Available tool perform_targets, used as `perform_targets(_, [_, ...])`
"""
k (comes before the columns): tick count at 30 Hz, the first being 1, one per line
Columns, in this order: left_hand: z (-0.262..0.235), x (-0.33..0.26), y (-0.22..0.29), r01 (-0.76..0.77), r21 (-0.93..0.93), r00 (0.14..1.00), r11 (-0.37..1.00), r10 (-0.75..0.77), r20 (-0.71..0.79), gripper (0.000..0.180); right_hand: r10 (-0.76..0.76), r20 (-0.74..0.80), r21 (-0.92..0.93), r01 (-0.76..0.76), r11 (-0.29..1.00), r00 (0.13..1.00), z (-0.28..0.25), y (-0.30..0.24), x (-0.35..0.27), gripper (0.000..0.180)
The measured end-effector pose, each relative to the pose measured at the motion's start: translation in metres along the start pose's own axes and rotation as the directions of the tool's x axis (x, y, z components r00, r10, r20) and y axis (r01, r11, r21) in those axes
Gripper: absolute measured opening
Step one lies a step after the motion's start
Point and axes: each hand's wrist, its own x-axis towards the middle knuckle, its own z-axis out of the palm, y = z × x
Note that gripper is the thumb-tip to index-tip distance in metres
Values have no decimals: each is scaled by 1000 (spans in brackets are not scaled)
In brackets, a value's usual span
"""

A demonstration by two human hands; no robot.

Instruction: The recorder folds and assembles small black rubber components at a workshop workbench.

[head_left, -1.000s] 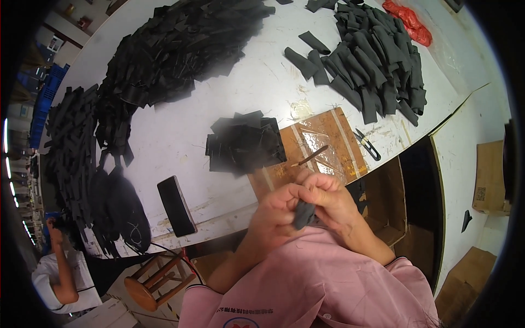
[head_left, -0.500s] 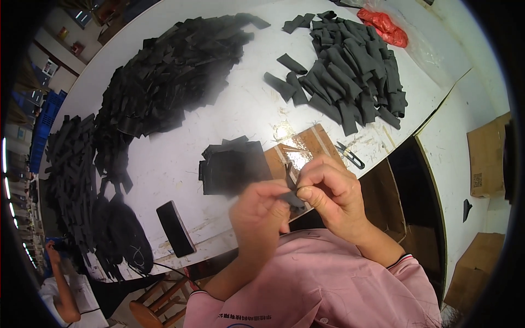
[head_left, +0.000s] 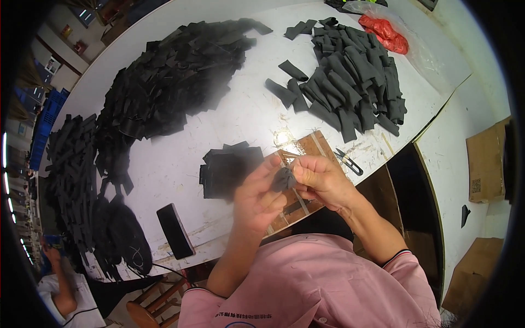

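A dark fabric piece (head_left: 282, 180) is pinched by the right hand (head_left: 322, 180) above the brown board (head_left: 315, 144) on the white surface (head_left: 164, 169), its near side met by the left hand (head_left: 255, 201), whose grip cannot be told.

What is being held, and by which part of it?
A dark grey fabric piece, its right edge in the grip of the right hand. The left hand is at its left; whether that holds too cannot be told.
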Motion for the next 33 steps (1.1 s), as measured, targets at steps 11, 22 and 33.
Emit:
perform_targets(11, [39, -10, -12, -395, 835, 889, 382, 387, 243, 36, -129, 259, -252, 196, 947, 957, 3, -32, 21, 18])
perform_targets(22, [23, 4, -1, -134, -49, 986, 990, 128, -107, 24, -123, 130, -2, 124, 992, 984, 1, -15, 19, 18])
perform_targets(33, [17, 0, -7, -131, 405, 941, 905, 243, -237, 30, -108, 141, -92, 121, 988, 984, -15, 14, 20, 18])
